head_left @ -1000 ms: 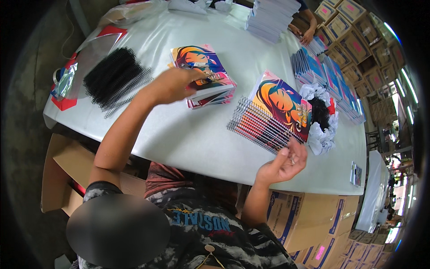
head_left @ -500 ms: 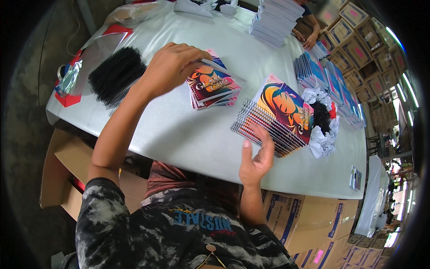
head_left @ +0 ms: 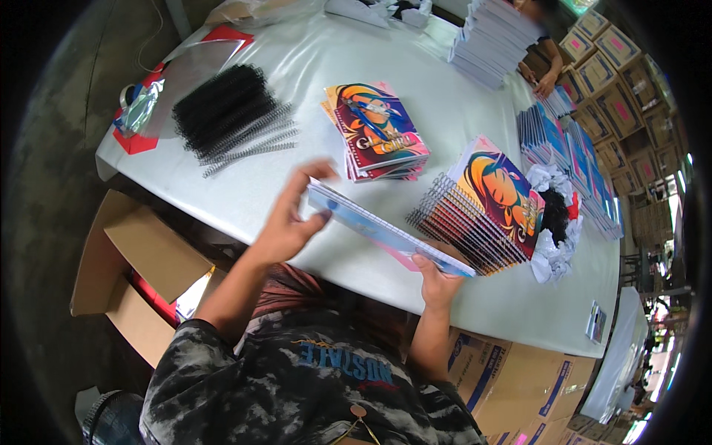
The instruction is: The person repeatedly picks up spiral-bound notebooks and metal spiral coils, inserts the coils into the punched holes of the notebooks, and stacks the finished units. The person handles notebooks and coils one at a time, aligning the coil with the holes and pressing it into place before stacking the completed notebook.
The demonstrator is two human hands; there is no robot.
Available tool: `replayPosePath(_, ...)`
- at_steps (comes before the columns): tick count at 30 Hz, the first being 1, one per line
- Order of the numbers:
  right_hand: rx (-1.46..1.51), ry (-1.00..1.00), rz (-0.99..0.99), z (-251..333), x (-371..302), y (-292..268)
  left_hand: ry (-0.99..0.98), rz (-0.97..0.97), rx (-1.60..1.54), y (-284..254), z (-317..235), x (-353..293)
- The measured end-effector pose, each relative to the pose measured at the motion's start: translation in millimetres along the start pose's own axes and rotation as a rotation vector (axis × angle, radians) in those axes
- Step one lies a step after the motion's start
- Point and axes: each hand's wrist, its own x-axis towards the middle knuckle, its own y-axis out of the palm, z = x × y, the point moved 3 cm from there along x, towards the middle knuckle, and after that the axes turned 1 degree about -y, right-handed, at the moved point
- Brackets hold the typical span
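Tilted nearly edge-on, a thin notebook (head_left: 386, 228) with a pale blue cover spans the space between my hands, above the table's near edge. My right hand (head_left: 439, 285) grips its right end, thumb on top. At its left end my left hand (head_left: 285, 222) has thumb and fingers around the corner; the fingertips are blurred. Beyond it stands a stack of notebooks (head_left: 386, 141) with colourful illustrated covers, a blue-handled tool (head_left: 367, 115) lying on top. To the right, coil-bound notebooks (head_left: 498, 193) lie fanned, their spirals toward me.
Black spiral coils (head_left: 226, 111) are heaped at the left, near a tape roll (head_left: 127, 96) and red sheets. Crumpled paper (head_left: 549, 259) and blue notebooks (head_left: 545, 133) sit on the right. A tall paper stack (head_left: 489, 44) and another person's hand (head_left: 546, 83) are farther back. An open carton (head_left: 148, 245) stands lower left.
My left hand has come back from the middle stack toward me. A blue notebook is now between both hands; my right hand, open before, has closed on it. The view has shifted slightly.
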Motion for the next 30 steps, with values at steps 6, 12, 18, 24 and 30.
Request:
replayPosePath(6, -0.142, 0.13, 0.059, -59, -10, -18, -0.369, 0.024, -0.095, 26, 76, -36)
replayPosePath(12, -0.202, -0.023, 0.291, -38, -11, -23, 0.06, -0.16, 1.046, -74, 101, 24)
replayPosePath(18, -0.152, -0.06, 0.239, -26, -3, -8, -0.029, -0.176, 1.267, -138, 100, 58)
replayPosePath(24, -0.256, -0.075, 0.16, -33, -2, -21, -0.178, -0.203, 0.922, -144, 55, 82)
replayPosePath(30, -0.256, -0.035, 0.113, -35, 9, -25, -0.028, 0.245, 0.347, -53, 13, 41)
